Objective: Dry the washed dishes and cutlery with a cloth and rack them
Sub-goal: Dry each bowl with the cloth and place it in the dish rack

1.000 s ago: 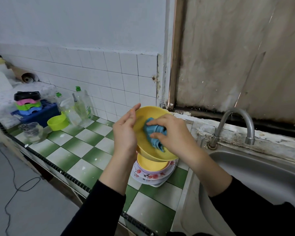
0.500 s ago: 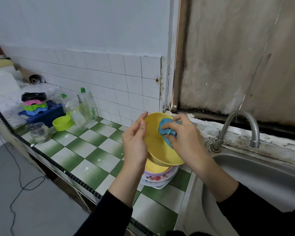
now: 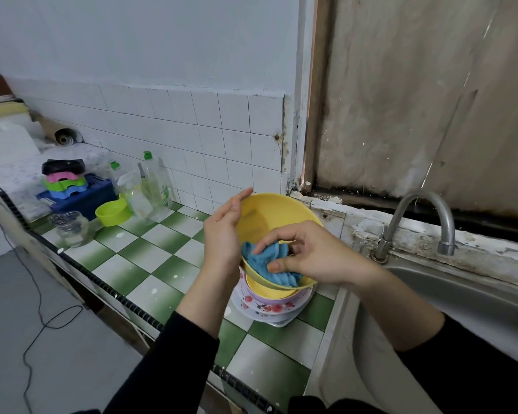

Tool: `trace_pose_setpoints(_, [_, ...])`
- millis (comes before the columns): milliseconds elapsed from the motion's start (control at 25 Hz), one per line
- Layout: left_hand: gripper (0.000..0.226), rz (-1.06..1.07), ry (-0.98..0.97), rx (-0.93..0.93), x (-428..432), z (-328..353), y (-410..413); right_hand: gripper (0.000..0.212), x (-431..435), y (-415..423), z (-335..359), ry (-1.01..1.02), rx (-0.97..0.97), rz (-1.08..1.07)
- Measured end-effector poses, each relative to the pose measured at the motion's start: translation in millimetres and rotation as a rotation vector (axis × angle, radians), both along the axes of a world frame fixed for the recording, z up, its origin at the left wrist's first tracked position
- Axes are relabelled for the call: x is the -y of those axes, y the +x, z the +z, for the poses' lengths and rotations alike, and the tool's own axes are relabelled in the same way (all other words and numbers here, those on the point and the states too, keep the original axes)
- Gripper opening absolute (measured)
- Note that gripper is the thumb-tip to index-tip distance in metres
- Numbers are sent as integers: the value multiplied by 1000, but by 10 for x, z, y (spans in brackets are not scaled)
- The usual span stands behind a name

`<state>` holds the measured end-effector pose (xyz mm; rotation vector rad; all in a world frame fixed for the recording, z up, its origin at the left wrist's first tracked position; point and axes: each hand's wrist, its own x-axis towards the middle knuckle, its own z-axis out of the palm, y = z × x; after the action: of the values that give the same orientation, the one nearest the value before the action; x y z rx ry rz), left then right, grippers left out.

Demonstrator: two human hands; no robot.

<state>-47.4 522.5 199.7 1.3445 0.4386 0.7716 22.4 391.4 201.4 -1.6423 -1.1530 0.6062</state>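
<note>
Counter edge (image 3: 114, 294) at left, green checked tiles (image 3: 144, 252) bare beside it, left hand (image 3: 222, 237) straight-fingered against tilted glossy yellow bowl (image 3: 269, 213), held above stacked dishes (image 3: 266, 306), right hand (image 3: 314, 255) pinching crumpled blue cloth (image 3: 259, 259) inside, sink (image 3: 461, 300) just right.

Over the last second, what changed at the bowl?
The right hand swept the blue cloth from the middle of the yellow bowl, up toward its far rim, then down to the near rim. The left hand kept bracing the bowl's left side; the stack of dishes beneath stayed put.
</note>
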Motion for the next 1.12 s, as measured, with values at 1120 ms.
trace_pose_setpoints(1120, [28,-66,-197,173,338,-210,-27,30,-377,-294,-145,483,-637,-881])
